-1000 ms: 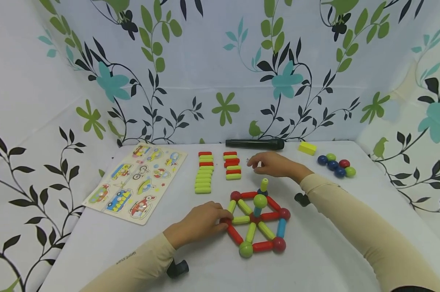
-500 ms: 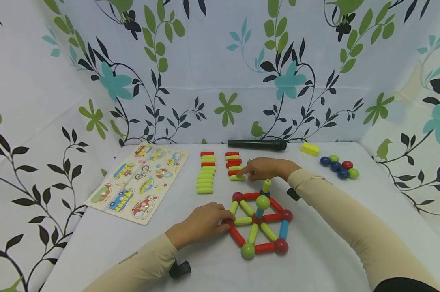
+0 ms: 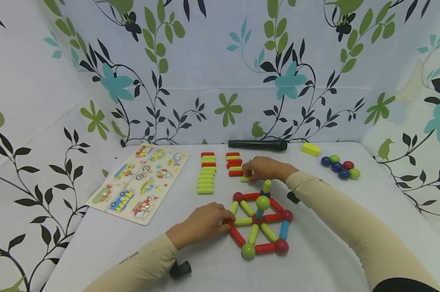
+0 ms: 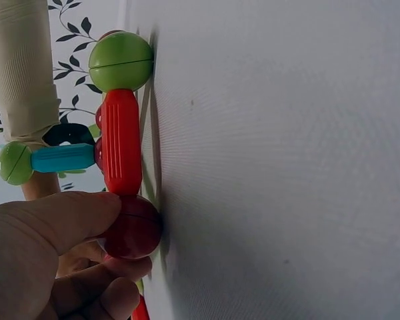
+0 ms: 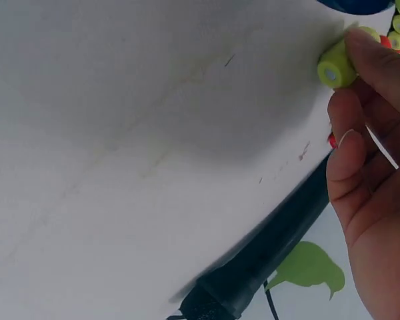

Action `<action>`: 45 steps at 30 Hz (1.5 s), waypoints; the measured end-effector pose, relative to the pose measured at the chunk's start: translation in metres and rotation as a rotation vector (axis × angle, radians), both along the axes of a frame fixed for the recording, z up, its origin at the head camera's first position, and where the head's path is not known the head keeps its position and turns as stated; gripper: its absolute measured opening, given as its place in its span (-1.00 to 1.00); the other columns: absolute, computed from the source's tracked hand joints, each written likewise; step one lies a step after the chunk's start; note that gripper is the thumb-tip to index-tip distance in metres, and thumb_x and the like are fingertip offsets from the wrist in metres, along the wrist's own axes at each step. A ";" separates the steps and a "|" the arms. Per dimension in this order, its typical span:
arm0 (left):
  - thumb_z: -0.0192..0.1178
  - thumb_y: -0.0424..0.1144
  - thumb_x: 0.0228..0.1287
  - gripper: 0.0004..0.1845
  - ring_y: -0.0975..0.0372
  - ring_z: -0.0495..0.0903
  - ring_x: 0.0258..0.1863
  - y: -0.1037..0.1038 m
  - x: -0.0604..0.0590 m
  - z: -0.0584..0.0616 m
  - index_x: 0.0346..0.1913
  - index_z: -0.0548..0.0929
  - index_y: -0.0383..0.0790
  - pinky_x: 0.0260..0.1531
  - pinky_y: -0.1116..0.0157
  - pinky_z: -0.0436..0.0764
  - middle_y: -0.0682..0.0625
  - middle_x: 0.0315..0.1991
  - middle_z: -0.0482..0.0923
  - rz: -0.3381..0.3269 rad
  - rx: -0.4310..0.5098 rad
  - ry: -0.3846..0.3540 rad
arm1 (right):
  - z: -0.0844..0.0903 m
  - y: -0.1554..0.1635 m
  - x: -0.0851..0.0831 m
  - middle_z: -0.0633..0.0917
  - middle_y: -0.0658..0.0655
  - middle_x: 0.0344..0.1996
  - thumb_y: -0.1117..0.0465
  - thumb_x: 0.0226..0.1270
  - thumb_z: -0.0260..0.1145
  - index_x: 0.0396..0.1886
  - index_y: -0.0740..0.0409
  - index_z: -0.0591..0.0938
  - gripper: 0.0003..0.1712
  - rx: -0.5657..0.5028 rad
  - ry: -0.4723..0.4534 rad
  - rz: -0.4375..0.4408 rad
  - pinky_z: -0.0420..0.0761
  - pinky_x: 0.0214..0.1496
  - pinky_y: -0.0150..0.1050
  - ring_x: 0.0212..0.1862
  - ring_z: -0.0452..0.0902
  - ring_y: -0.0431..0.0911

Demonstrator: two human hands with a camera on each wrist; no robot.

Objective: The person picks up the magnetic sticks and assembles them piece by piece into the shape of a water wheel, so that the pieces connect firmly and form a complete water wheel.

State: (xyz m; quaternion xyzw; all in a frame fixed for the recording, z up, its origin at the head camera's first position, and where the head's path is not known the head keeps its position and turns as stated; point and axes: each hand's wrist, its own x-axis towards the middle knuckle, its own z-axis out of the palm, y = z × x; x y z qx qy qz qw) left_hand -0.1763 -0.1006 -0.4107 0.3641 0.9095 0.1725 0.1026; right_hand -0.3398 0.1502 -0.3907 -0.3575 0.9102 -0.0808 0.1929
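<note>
A wheel-like frame of magnetic rods and balls point(image 3: 265, 232) lies on the table, with a green ball point(image 3: 262, 202) raised on a blue rod point(image 4: 63, 159) at its hub. At its left corner my left hand point(image 3: 201, 221) pinches a dark red ball point(image 4: 137, 230) between thumb and fingers. Farther back, my right hand point(image 3: 266, 168) pinches a yellow-green magnetic rod point(image 5: 335, 70); the fingers hide part of it. That hand is just right of a short column of red and yellow-green rods point(image 3: 234, 164). Another upright yellow-green rod point(image 3: 267, 186) tops a dark blue ball at the frame's back.
A longer column of rods point(image 3: 206, 177) lies to the left, beside a vehicle picture board point(image 3: 141, 184). Along the back edge are a black microphone-shaped object point(image 3: 257, 145) and a yellow block point(image 3: 310, 149). Several loose balls point(image 3: 336, 167) cluster at the right.
My right hand has reached left to the short column, taken the nearest yellow-green rod and drawn it slightly right, away from the column. The left hand keeps its hold on the red ball.
</note>
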 end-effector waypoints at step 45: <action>0.40 -0.15 0.31 -0.74 0.39 0.48 -0.26 0.002 0.001 -0.003 0.05 0.76 0.03 -0.26 0.42 0.56 0.22 -0.26 0.62 0.008 0.021 0.027 | 0.038 0.050 0.118 0.74 0.11 -0.31 0.07 0.37 0.39 0.25 0.26 0.52 -0.44 -0.742 -0.529 -0.733 0.43 -0.49 -0.35 -0.49 0.43 -0.09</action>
